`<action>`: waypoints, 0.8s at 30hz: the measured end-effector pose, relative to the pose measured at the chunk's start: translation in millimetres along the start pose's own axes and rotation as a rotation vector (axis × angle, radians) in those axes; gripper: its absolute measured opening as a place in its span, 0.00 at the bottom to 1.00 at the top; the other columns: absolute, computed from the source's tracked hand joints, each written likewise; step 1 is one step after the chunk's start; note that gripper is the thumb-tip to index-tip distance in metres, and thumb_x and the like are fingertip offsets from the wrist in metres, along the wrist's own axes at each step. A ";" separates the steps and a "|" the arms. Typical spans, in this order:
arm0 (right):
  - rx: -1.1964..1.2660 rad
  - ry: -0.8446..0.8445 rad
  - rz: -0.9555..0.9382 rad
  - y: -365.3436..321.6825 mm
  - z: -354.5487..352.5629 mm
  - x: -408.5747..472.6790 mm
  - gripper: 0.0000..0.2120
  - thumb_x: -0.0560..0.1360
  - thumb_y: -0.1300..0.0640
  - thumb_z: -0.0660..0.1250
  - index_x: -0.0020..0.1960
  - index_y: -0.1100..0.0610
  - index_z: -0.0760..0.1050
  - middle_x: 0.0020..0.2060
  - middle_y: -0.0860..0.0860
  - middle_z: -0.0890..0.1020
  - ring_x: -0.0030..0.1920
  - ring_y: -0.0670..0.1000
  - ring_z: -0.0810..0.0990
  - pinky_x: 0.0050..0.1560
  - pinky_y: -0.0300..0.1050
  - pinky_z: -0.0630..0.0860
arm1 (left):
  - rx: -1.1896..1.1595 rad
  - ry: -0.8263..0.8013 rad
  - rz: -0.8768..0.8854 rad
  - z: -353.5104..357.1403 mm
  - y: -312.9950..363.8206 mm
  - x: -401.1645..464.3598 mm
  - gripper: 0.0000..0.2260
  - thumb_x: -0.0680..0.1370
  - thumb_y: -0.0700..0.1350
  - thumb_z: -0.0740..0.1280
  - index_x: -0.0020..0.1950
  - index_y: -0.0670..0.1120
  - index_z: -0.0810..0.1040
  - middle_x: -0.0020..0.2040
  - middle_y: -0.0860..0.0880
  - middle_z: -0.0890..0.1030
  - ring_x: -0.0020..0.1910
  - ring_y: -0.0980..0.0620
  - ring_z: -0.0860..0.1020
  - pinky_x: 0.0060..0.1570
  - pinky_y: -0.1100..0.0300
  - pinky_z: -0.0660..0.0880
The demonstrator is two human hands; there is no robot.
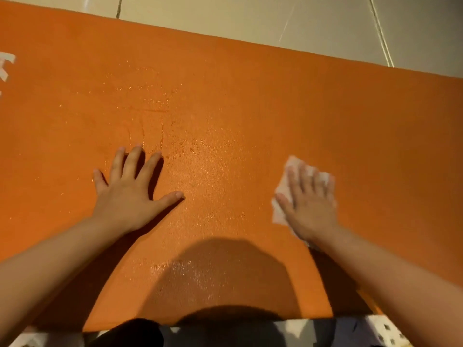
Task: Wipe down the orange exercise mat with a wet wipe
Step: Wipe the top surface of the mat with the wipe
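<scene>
**Wipe pinned flat, risk of bunching and missed patches**

At about three o'clock from the centre of the view, the right hand (310,204) lies palm-down with straight, spread fingers on the wet wipe (281,196), pressing it flat onto the orange exercise mat (238,96); nothing is curled round the wipe, which shows white past the fingertips and beside the thumb. At nine o'clock the left hand (132,189) rests open on the mat with its fingers splayed, bracing, and holds nothing.

The mat fills nearly the whole view. Wet beads and streaks glisten toward eleven o'clock and in a patch at six o'clock, near the person's shadow. The stretch toward one and two o'clock looks dull, probably not yet wiped. Pale floor tiles (250,16) run along twelve o'clock.

Since only flat pressure holds the wipe, a quick stroke could leave it behind or roll it up under the palm, so that the hand rubs bare mat. The bracing hand sits on damp foam and may slide if weight shifts onto it. The far edge could simply be missed.
</scene>
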State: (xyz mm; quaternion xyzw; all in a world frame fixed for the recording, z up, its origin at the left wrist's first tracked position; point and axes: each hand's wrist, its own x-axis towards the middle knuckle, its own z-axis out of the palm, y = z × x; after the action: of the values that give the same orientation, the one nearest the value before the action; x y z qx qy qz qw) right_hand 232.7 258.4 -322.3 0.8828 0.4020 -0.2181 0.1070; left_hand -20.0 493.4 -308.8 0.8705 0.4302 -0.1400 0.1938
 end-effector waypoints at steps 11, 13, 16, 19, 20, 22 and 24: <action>-0.038 0.101 -0.308 -95.2 -22.3 72.8 0.34 0.76 0.29 0.34 0.78 0.40 0.35 0.78 0.45 0.35 0.78 0.52 0.34 0.72 0.66 0.29 | 0.081 -0.344 -0.095 -54.6 19.0 88.8 0.69 0.46 0.74 0.71 0.75 0.67 0.30 0.76 0.55 0.27 0.77 0.44 0.31 0.70 0.27 0.53; -0.037 0.099 -0.150 -63.9 -31.6 88.6 0.34 0.76 0.29 0.36 0.78 0.40 0.34 0.78 0.45 0.35 0.78 0.52 0.34 0.72 0.67 0.31 | 0.049 -0.378 -0.138 -55.1 14.4 92.7 0.70 0.43 0.74 0.71 0.74 0.67 0.29 0.76 0.54 0.25 0.76 0.43 0.29 0.71 0.29 0.53; -0.031 0.083 0.069 -0.6 -38.6 97.2 0.35 0.75 0.28 0.36 0.78 0.39 0.35 0.78 0.45 0.35 0.78 0.53 0.35 0.72 0.67 0.33 | 0.080 -0.431 -0.164 -53.8 16.2 92.4 0.69 0.46 0.74 0.71 0.71 0.67 0.24 0.73 0.53 0.21 0.75 0.42 0.27 0.69 0.26 0.51; 0.014 0.053 0.298 58.7 -36.0 85.6 0.36 0.75 0.27 0.34 0.78 0.40 0.35 0.79 0.46 0.36 0.78 0.53 0.34 0.72 0.69 0.33 | 0.156 -0.492 -0.170 -56.7 18.6 91.3 0.65 0.47 0.78 0.67 0.62 0.67 0.17 0.69 0.52 0.16 0.73 0.42 0.24 0.67 0.23 0.51; 0.042 0.044 0.366 69.8 -34.4 80.8 0.36 0.75 0.27 0.34 0.79 0.41 0.36 0.79 0.46 0.37 0.78 0.53 0.34 0.72 0.69 0.33 | 0.184 -0.519 -0.168 -57.6 18.4 91.7 0.64 0.47 0.79 0.65 0.59 0.67 0.16 0.66 0.53 0.14 0.72 0.42 0.22 0.66 0.22 0.50; 0.071 0.073 0.418 72.9 -33.0 80.3 0.35 0.77 0.30 0.34 0.80 0.45 0.38 0.79 0.47 0.38 0.78 0.53 0.34 0.72 0.69 0.34 | 0.211 -0.560 -0.185 -59.8 17.5 93.7 0.63 0.46 0.81 0.62 0.56 0.67 0.13 0.59 0.54 0.10 0.70 0.42 0.20 0.66 0.22 0.48; 0.054 0.158 0.351 55.8 -32.7 88.1 0.33 0.80 0.36 0.36 0.81 0.51 0.40 0.79 0.49 0.39 0.78 0.52 0.35 0.74 0.66 0.34 | 0.223 -0.591 -0.202 -62.9 19.4 94.5 0.63 0.45 0.81 0.61 0.55 0.66 0.13 0.56 0.54 0.09 0.69 0.42 0.19 0.65 0.21 0.47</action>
State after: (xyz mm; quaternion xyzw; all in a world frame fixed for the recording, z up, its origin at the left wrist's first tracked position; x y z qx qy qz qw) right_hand 336.0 292.2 -334.2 0.9563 0.2430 -0.1369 0.0876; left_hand 56.2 577.1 -287.7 0.7610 0.4217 -0.4512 0.1987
